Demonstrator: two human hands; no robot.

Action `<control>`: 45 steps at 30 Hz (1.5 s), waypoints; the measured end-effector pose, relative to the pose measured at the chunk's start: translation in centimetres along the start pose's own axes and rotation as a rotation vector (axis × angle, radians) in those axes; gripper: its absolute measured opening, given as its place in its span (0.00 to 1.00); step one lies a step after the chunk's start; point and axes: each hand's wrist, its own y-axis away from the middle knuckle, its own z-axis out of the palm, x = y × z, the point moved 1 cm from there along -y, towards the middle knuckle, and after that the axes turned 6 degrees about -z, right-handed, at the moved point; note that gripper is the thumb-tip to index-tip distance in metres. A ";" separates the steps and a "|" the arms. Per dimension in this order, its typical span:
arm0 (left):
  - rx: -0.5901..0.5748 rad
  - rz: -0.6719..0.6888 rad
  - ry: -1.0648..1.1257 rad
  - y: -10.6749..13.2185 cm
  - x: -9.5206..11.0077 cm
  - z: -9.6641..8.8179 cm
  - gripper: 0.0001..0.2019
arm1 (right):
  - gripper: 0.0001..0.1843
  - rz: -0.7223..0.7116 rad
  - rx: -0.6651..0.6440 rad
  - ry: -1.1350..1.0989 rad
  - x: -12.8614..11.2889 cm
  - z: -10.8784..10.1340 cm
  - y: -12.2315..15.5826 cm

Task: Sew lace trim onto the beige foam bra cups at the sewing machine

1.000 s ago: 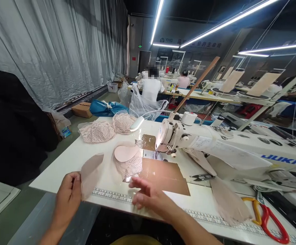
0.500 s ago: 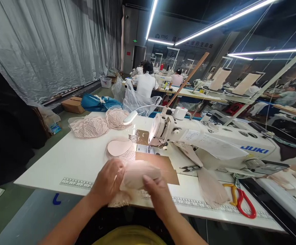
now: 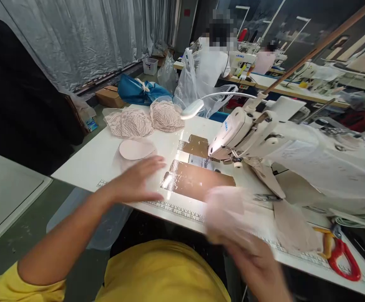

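My left hand (image 3: 136, 181) hovers open over the white table (image 3: 88, 163), fingers stretched toward a pale pink cup piece (image 3: 136, 149). My right hand (image 3: 251, 262), smeared by motion, is low at the table's front edge and carries a pale pink fabric piece (image 3: 228, 212). The white sewing machine (image 3: 279, 142) stands right of centre, its needle over a shiny brown plate (image 3: 196, 180). Two lace cups (image 3: 144, 121) lie at the far left of the table.
Red and yellow scissors (image 3: 339, 253) lie at the right front edge beside a beige fabric strip (image 3: 295, 228). A small snipper (image 3: 264, 196) lies near the machine. A lamp head (image 3: 192, 109) hangs over the table. A person in white (image 3: 212, 65) sits at a table behind.
Both hands were together on the fabric piece; now they have parted, the left reaching toward the cup piece and the right swinging right with the fabric. The camera tilted down.
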 end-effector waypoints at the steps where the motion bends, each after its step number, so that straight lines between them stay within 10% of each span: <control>1: -0.100 0.090 0.074 0.2 1.7 0.5 0.42 | 0.08 -0.055 -0.134 -0.046 -0.1 1.4 -1.2; 5: -0.542 0.177 0.504 0.5 5.0 2.1 0.23 | 0.06 -0.226 -0.181 -0.017 -1.1 3.2 -3.9; 10: -0.052 -0.170 0.343 0.6 2.0 0.5 0.09 | 0.10 -0.249 0.237 0.230 -0.3 -0.2 -3.9; 13: 0.012 -0.195 0.397 0.9 2.2 0.4 0.08 | 0.10 -0.209 0.433 0.202 0.4 -0.3 -4.3; 16: -0.267 0.008 0.745 1.1 4.6 2.1 0.20 | 0.01 0.015 0.127 -0.139 1.1 1.9 -5.2; 20: -0.501 0.153 1.201 1.3 6.2 4.4 0.41 | 0.15 0.447 -0.291 -0.795 2.1 4.9 -5.3; 25: -0.236 -0.149 0.943 0.6 4.6 4.8 0.44 | 0.13 0.577 -0.218 -1.076 2.4 5.6 -4.7; 30: -0.540 -0.276 1.138 0.7 4.3 5.4 0.21 | 0.12 0.514 -0.106 -1.061 3.1 5.0 -4.5; 33: -0.421 -0.377 1.153 1.1 3.8 6.0 0.04 | 0.11 0.471 -0.011 -0.999 3.7 4.4 -4.3; 39: -0.223 -0.544 1.394 1.8 4.4 6.7 0.03 | 0.20 0.425 0.237 -0.963 3.6 4.2 -4.3; 45: -0.036 -0.619 1.472 1.6 7.4 8.1 0.26 | 0.19 0.399 0.393 -0.841 3.3 4.6 -5.0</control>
